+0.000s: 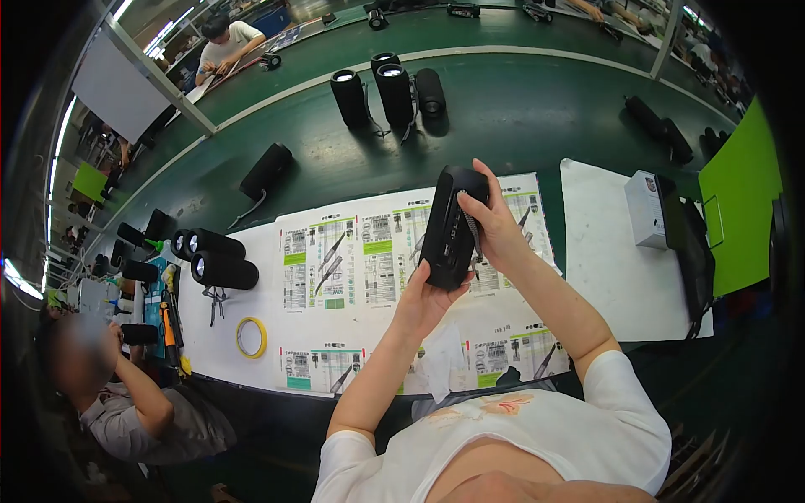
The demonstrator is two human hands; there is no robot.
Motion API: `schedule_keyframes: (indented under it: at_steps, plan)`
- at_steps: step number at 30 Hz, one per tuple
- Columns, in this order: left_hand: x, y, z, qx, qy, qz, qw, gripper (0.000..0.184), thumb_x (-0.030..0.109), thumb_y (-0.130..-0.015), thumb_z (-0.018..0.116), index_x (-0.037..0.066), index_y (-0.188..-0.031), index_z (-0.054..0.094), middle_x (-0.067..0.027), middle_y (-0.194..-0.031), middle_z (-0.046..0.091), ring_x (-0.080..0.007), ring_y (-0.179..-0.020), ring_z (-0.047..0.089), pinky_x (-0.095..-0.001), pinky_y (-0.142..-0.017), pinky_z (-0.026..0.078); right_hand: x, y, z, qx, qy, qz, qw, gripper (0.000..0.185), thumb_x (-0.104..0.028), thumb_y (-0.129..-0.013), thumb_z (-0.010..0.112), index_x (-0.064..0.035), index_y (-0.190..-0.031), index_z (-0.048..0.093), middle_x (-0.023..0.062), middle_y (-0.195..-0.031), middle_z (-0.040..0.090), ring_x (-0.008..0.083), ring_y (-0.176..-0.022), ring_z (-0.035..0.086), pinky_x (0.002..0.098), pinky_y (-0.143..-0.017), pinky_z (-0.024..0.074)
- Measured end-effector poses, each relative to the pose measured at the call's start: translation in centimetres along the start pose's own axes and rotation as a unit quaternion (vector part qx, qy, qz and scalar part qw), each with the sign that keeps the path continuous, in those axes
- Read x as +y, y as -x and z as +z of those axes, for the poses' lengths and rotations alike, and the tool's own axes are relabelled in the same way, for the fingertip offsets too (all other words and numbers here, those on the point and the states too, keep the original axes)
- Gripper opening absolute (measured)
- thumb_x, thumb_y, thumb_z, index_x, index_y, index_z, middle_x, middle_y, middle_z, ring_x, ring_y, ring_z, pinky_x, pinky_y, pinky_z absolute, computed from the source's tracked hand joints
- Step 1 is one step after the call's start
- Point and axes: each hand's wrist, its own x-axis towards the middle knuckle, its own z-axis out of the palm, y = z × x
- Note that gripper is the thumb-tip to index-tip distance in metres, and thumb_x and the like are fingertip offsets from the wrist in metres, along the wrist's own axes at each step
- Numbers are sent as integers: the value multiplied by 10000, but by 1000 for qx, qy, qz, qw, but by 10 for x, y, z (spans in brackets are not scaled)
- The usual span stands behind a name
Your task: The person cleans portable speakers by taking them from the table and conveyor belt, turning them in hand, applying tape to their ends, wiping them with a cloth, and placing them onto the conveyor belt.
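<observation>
A black cylindrical portable speaker (450, 226) is held up over the printed sheets, tilted, with its button strip facing me. My left hand (426, 300) grips its lower end, thumb on the near edge. Around the upper right side is my right hand (495, 220), its thumb lying on the face near the buttons. A grey wrist strap hangs beside the right fingers. Under both hands lie the white printed sheets (323, 289) with pictures of pen-like tools. A crumpled white cloth or tissue (439, 362) rests close to my left forearm.
Several similar speakers (394, 94) stand at the back, others (225, 270) lie at left. A yellow tape roll (251, 337) is on the left sheet. At right are a white box (646, 210) and a green panel (742, 201). A co-worker (151, 411) sits at left.
</observation>
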Motion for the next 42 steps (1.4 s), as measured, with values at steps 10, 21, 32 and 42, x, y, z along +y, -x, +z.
schedule_keyframes:
  at_steps: [10, 21, 32, 42]
  plan:
    - [1, -22, -2, 72, -373, -146, 914, 476, 357, -946, 428, 23, -1280, 368, -140, -1102, 559, -226, -1012, 573, -334, -852, 482, 5, -1, -19, 18, 295, -16, 955, 923, -172, -656, 777, -95, -1384, 214, 109, -1196, 477, 213, -1083, 503, 328, -917, 415]
    - [71, -80, -36, 110, -523, 106, 839, 226, 171, -902, 549, -10, -1038, 547, -67, -906, 624, -121, -824, 596, -249, -728, 476, -105, -180, -170, 226, 674, -71, 700, 915, -354, -582, 761, 10, -1293, 316, 240, -1135, 554, 345, -1021, 575, 373, -864, 458]
    - [119, -265, -83, 234, -746, 350, 515, 709, 289, -678, 771, -22, -1193, 394, -192, -1116, 501, -314, -1001, 527, -366, -838, 444, -51, -315, -135, 202, 780, -141, 575, 638, -429, -711, 684, -38, -1178, 496, 216, -1151, 509, 361, -1088, 493, 430, -906, 420]
    - [111, -363, -70, 259, -717, 247, 598, 873, 342, -569, 814, -16, -1229, 368, -179, -1217, 436, -329, -1097, 496, -387, -887, 445, -4, -354, -151, 252, 517, -83, 814, 806, -356, -674, 727, 61, -1261, 365, 284, -1173, 507, 364, -1086, 527, 401, -891, 445]
